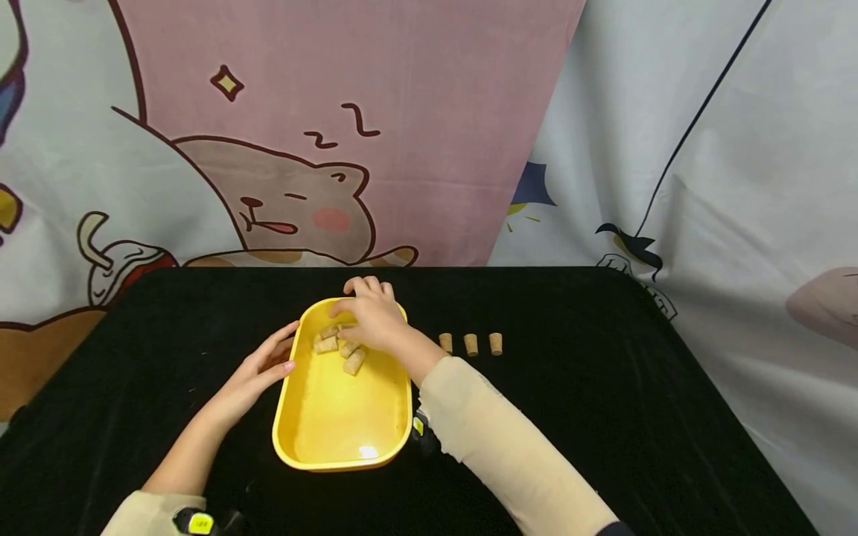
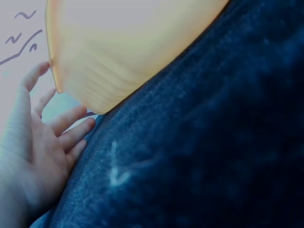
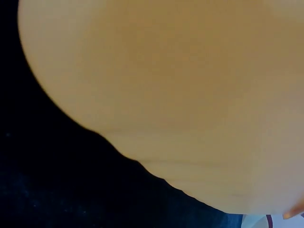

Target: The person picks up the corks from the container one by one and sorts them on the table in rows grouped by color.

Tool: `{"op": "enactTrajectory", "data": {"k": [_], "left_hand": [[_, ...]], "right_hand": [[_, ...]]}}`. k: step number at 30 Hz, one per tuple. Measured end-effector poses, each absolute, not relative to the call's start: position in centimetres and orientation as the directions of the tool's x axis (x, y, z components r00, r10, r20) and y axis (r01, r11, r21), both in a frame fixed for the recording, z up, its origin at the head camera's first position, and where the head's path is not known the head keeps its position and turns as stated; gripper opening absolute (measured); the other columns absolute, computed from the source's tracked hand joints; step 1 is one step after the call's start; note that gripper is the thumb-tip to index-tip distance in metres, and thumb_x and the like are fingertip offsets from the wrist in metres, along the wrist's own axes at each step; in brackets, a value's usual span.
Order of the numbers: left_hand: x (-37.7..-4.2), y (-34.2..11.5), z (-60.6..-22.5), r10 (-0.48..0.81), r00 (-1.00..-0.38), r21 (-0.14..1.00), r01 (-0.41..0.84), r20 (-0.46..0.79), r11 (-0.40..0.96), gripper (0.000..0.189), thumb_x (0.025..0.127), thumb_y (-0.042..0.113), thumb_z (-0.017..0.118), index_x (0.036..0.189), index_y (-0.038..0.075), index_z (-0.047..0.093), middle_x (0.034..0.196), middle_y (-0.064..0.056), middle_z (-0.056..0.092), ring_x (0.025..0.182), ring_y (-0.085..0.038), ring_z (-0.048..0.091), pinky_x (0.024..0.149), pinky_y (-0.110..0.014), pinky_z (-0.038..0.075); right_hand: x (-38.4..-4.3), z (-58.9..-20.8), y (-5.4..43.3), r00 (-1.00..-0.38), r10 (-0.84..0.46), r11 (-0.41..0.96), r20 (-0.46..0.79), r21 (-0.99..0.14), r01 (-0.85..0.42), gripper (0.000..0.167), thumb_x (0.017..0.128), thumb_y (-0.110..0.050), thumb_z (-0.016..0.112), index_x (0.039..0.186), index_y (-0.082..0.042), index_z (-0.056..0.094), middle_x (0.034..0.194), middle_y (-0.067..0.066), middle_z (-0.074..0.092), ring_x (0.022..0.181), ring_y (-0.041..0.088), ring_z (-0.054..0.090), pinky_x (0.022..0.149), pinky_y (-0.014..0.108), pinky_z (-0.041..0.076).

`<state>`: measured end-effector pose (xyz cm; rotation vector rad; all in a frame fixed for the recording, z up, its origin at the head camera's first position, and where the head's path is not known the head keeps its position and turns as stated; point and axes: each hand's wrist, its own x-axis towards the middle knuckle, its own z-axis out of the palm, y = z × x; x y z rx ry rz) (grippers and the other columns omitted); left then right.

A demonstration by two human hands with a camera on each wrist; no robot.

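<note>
A yellow plastic tray (image 1: 342, 439) lies on the black table. Several small corks (image 1: 354, 362) are loose in its far half. My left hand (image 1: 258, 372) is at the tray's left side, fingers spread and loosely bent; in the left wrist view its thumb tip touches the rim. Over the far right part of the tray my right hand (image 1: 377, 318) reaches in, thumb and index finger apart above the corks, the other fingers by the far rim. The right wrist view is filled by the tray's wall (image 3: 166, 95), with only a fingertip (image 3: 293, 210) at its corner.
Three corks stand in a row right of the tray: a left one (image 1: 445, 342), a middle one (image 1: 471, 345) and a right one (image 1: 496, 343). Black cloth (image 1: 603, 417) covers the table. Behind its far edge hangs a printed curtain (image 1: 436, 134).
</note>
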<state>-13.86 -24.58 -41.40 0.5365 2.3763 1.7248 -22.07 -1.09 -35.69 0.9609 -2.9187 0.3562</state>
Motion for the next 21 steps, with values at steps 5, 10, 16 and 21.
{"op": "enactTrajectory", "data": {"k": [5,10,16,21], "left_hand": [[-13.9,-24.5,-41.5,0.371,-0.925,0.940,0.197,0.084,0.277,0.059,0.101,0.016,0.045,0.153,0.013,0.018,0.148,-0.027,0.031,0.127,-0.043,0.040,0.096,-0.052,0.040],[-13.9,-24.5,-41.4,0.380,-0.921,0.943,0.198,0.085,0.269,0.059,0.101,0.015,0.045,0.153,0.012,0.018,0.148,-0.027,0.030,0.128,-0.043,0.039,0.096,-0.040,0.042],[-13.8,-24.8,-41.4,0.377,-0.921,0.943,0.210,0.101,0.260,0.059,0.101,0.014,0.045,0.153,0.009,0.017,0.148,-0.029,0.030,0.127,-0.044,0.038,0.090,-0.020,0.041],[-14.0,-24.6,-41.4,0.394,-0.912,0.942,0.229,0.118,0.247,0.059,0.101,0.012,0.044,0.153,0.008,0.017,0.148,-0.029,0.030,0.126,-0.044,0.038,0.090,-0.019,0.041]], "right_hand": [[-22.4,-36.3,-1.6,-0.804,-0.586,0.790,0.100,-0.148,-0.594,0.028,0.085,-0.042,0.070,0.112,-0.036,0.069,0.129,-0.003,0.042,0.118,0.019,0.031,0.099,0.037,0.024],[-22.5,-36.6,-1.9,-0.813,-0.576,0.803,0.086,-0.122,-0.583,0.026,0.085,-0.041,0.071,0.110,-0.037,0.070,0.126,-0.003,0.043,0.116,0.019,0.032,0.097,0.037,0.025],[-22.7,-36.8,-2.2,-0.813,-0.577,0.801,0.082,-0.141,-0.583,0.026,0.084,-0.043,0.071,0.110,-0.037,0.069,0.126,-0.004,0.044,0.115,0.018,0.032,0.095,0.035,0.027],[-22.7,-37.0,-2.2,-0.832,-0.550,0.822,0.071,-0.132,-0.554,0.026,0.084,-0.044,0.071,0.109,-0.038,0.069,0.125,-0.005,0.044,0.114,0.017,0.033,0.093,0.034,0.027]]}}
